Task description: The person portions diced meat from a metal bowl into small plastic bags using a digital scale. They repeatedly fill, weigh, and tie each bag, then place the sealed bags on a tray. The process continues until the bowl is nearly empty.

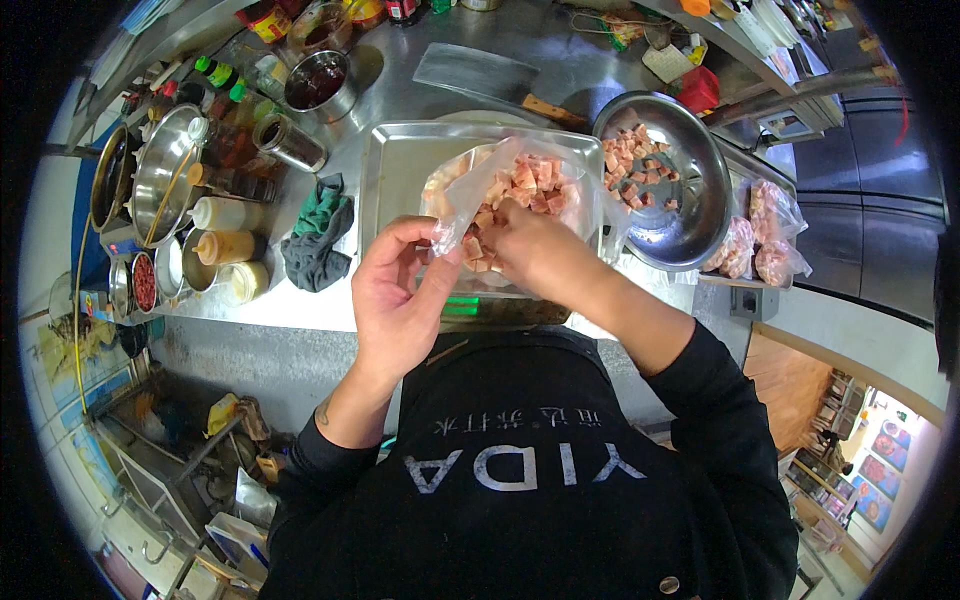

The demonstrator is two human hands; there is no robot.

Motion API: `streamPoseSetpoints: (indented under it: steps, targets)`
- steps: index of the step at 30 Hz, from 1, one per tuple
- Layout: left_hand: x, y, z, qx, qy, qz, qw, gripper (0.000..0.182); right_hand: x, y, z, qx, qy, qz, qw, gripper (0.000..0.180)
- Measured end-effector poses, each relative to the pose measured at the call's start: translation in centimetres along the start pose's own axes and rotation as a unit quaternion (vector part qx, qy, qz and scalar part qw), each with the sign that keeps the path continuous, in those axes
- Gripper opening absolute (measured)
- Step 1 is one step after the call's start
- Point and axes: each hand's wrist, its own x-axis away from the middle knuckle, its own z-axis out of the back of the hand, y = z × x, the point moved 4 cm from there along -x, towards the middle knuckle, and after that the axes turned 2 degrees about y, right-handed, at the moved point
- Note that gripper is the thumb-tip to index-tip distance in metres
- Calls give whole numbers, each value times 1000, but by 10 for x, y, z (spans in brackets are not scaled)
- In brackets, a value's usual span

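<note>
My left hand (401, 292) pinches the rim of a clear plastic bag (476, 176) between thumb and fingers. Cubes of raw pink meat (536, 180) fill the bag, which rests on a shallow stainless steel tray (390, 172). At the bag's mouth is my right hand (536, 251), its fingertips down among the cubes and partly hidden, so its grip is unclear. Beneath the tray's near edge shows a device with a lit green display (460, 306), probably a scale. Right of the tray, a steel bowl (697, 217) contains more diced meat (634, 157).
A cleaver (476, 71) lies behind the tray. On the left are a crumpled cloth (319, 232), squeeze bottles (225, 247), a spice jar (289, 142) and a steel pot (341, 97) of dark liquid. Filled bags of meat (776, 210) sit on another tray at far right.
</note>
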Motion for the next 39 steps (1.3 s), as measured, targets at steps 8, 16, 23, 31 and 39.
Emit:
streamPoseSetpoints:
  steps: [8,16,23,31,39]
  targets:
    - [-2,2,-4,-14,1,14,1000,30,6,40,47,-670,27,-248,699,31]
    - [-3,8,-9,-126,-17,-66,990,56,11,34,63,-828,38,-176,530,26]
    - [0,14,-6,-128,-3,-91,988,61,20,37,65,-837,59,-187,510,23]
    - [6,11,-1,-122,3,-85,989,60,24,35,55,-881,40,-180,436,25]
    - [10,10,1,-111,10,-82,990,58,26,33,50,-906,31,-193,376,28]
